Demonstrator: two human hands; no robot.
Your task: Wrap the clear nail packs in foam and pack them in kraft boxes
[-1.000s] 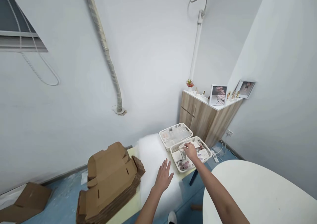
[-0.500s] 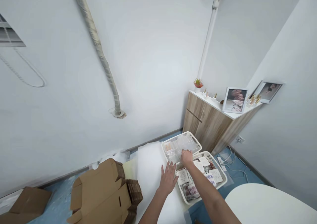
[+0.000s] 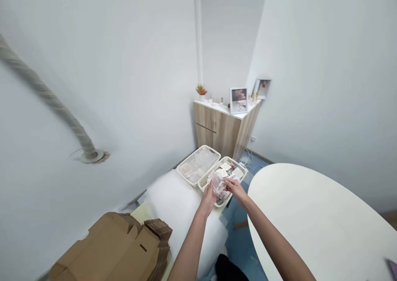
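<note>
A small clear plastic case [image 3: 218,183] is between my hands, its exact shape blurred. My left hand [image 3: 209,197] grips its left side, and the fingers of my right hand [image 3: 235,188] pinch the right side. Just beneath them is a white basket [image 3: 243,176] of printed cards and small packs, partly hidden by my hands. Against its far left side stands a second white basket [image 3: 182,171], which holds transparent plastic pieces.
Flattened brown cardboard boxes [image 3: 108,248] are stacked at lower left, beside white sheets [image 3: 173,194]. A round white table [image 3: 304,214] fills the right. Behind the baskets stands a wooden cabinet [image 3: 228,130] bearing picture frames, a plant [image 3: 201,90] and small bottles.
My right hand has come out of the far basket area, and both hands now hold the clear case above the card basket. The view has swung right, showing more of the round table.
</note>
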